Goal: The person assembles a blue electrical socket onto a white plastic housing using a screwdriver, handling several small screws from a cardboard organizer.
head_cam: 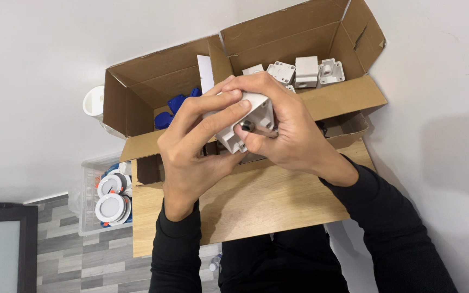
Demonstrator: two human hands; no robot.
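On a small wooden table [278, 201] against a white wall, the left hand [194, 144] and the right hand [283, 127] both grasp one white plastic box [245, 122], fingers closed around it, above the table. Behind them stand two open cardboard boxes: the left box [137, 92] holds blue parts [172, 106], and the right box [321, 32] holds more white parts [306, 71].

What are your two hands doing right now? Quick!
Left hand: closed on the white plastic box, fingers across its top.
Right hand: closed on the same box, thumb by a small dark metal part.
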